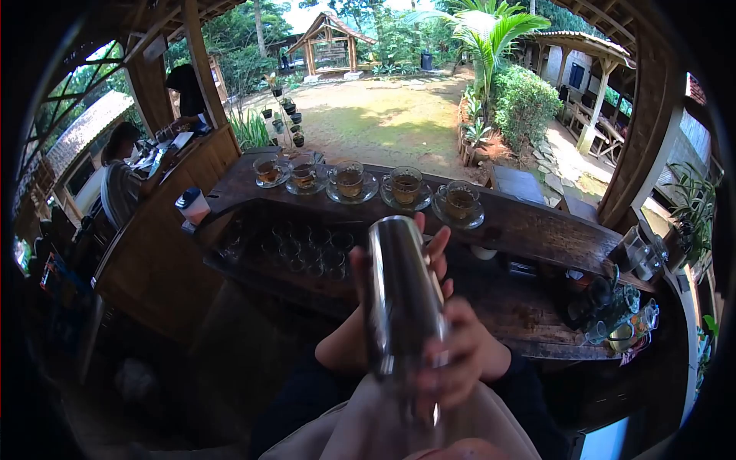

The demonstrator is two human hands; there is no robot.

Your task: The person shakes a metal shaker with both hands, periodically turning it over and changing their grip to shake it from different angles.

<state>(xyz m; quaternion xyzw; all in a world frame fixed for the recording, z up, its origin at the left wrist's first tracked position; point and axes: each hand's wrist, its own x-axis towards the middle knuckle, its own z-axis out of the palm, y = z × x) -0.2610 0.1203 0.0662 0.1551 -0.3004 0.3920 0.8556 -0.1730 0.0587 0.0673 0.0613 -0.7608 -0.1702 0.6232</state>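
Grips clenched, left hand [345,341] and right hand [469,354] hold a shaker [400,291] upright before the desk's [537,230] near edge, where a wet-steel slip could likely send it into teacups [405,186] lining the far edge.

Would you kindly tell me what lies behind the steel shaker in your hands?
Five cups of tea line the wooden counter behind the shaker, with empty glasses lower down. It covers part of the left hand.

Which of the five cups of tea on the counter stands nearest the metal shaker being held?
The cup at the right end of the row, just beyond the top of the metal shaker; the other four stand farther left.
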